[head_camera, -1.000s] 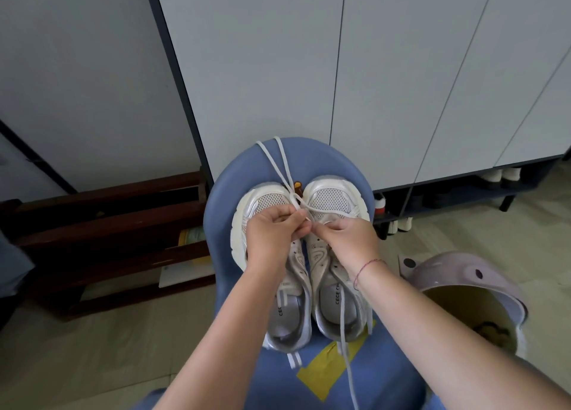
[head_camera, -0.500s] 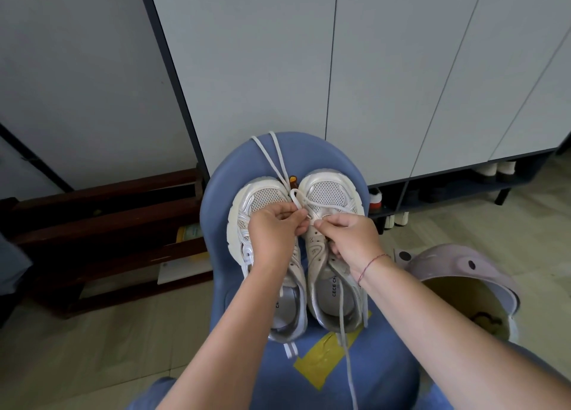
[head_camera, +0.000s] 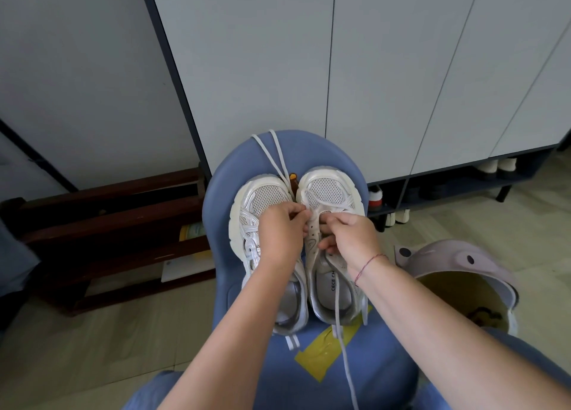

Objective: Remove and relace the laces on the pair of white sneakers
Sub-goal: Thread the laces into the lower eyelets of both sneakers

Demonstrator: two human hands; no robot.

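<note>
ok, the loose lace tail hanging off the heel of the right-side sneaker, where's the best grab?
I'd pinch the lace tail from above on the stretch crossing the yellow patch of the blue seat, just past the sneaker's heel. There it lies flat, straight and alone; higher up it runs inside the shoe, under the right hand.

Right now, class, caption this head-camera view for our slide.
Left hand and right hand pinch a lace at the right-hand white sneaker on a blue chair.

Soft, even light fills the scene, brighter on the floor [head_camera: 537, 221] at right, dim under the wooden rack [head_camera: 108, 224] at left. Wide-angle bending curves the cabinet doors [head_camera: 370, 69] near the edges; focus is sharp, shadows faint.
</note>
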